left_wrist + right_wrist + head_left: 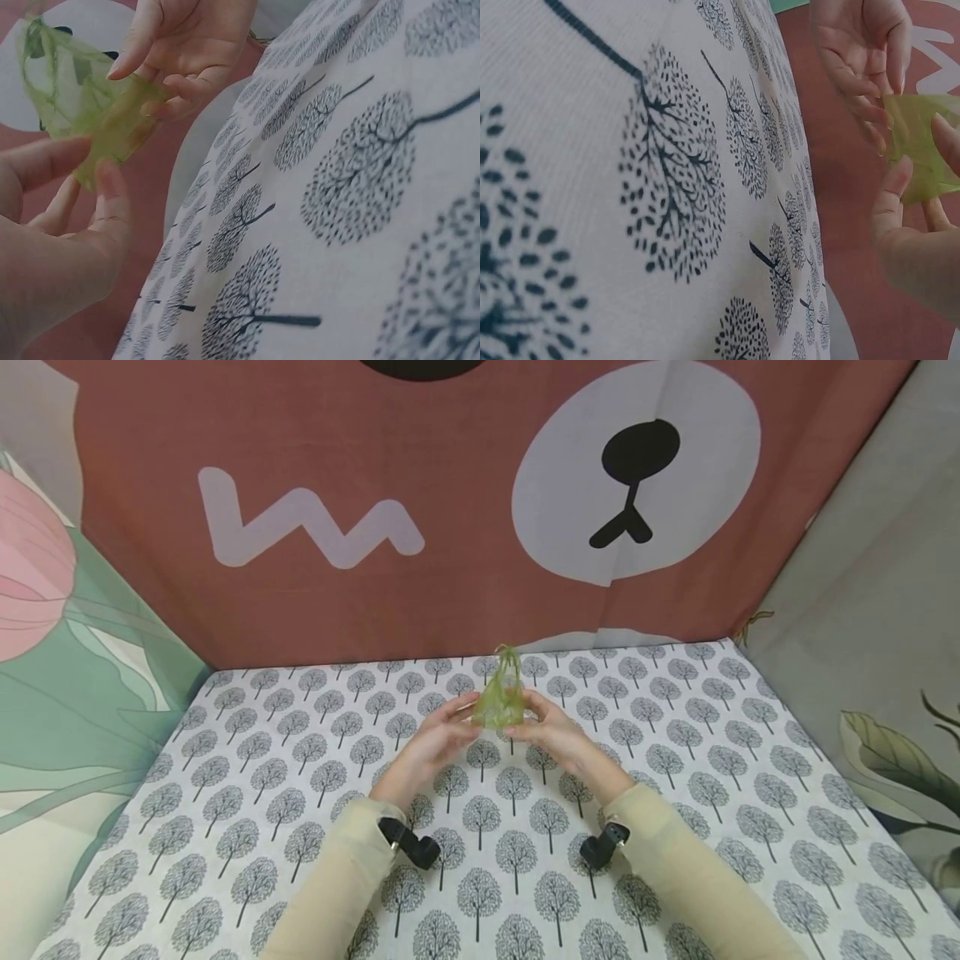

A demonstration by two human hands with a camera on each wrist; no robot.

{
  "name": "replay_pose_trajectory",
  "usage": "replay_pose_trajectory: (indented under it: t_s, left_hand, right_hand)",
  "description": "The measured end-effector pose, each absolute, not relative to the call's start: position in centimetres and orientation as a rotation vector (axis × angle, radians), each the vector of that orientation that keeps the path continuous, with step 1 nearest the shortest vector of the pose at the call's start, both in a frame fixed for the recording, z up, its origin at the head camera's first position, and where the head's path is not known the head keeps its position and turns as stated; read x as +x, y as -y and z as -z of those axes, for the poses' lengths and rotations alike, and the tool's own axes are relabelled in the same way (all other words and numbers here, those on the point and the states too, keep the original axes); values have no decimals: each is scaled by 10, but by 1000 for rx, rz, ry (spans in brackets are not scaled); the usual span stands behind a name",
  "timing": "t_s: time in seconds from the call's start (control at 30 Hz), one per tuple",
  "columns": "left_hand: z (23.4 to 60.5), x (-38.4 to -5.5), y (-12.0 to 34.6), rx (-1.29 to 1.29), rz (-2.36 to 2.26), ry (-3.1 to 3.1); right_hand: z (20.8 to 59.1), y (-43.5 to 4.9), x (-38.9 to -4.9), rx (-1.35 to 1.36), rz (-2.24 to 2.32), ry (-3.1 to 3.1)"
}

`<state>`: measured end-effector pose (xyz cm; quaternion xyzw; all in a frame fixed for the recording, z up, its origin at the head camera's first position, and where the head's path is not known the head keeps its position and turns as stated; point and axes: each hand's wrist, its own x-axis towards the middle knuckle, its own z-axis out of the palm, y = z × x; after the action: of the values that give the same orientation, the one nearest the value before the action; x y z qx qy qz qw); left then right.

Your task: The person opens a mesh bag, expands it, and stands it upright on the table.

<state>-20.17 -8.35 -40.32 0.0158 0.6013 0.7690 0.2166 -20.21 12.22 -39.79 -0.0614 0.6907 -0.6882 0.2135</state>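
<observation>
A sheer yellow-green mesh drawstring pouch (pixel 498 700) stands upright between both hands in the head view, its gathered top and cords uppermost. My left hand (pixel 442 739) pinches its left edge near the bottom. On the opposite side, my right hand (pixel 557 733) pinches the right edge at a similar height. The left wrist view shows the pouch (pixel 101 112) stretched between the left hand (pixel 64 247) and the right hand (pixel 199 45). In the right wrist view, the pouch's flat lower part (pixel 919 150) shows. Whether anything lies inside cannot be made out.
Beneath the hands is a table covered by a white cloth (pixel 480 860) printed with dark trees. A reddish-brown backdrop (pixel 450 610) with a bear print rises at the back. Patterned curtains hang on the left (pixel 97 635) and right (pixel 847 610).
</observation>
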Motion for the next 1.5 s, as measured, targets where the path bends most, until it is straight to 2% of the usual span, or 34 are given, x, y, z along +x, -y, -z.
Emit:
replay_pose_trajectory:
  t_s: [0.23,0.6,1.23,1.5]
  left_hand:
    - [398,-199,82,190,-1913,-1961]
    - [391,-197,82,328,-1844,-2055]
    - [396,-196,80,302,-1792,-2121]
    - [401,-197,79,296,-1752,-2172]
  right_hand:
    - [400,-123,-202,-234,1926,-1886]
    - [406,-124,-203,-323,1876,-1882]
    - [402,-119,-199,-328,1672,-2072]
    - [400,-118,-199,-402,1753,-2100]
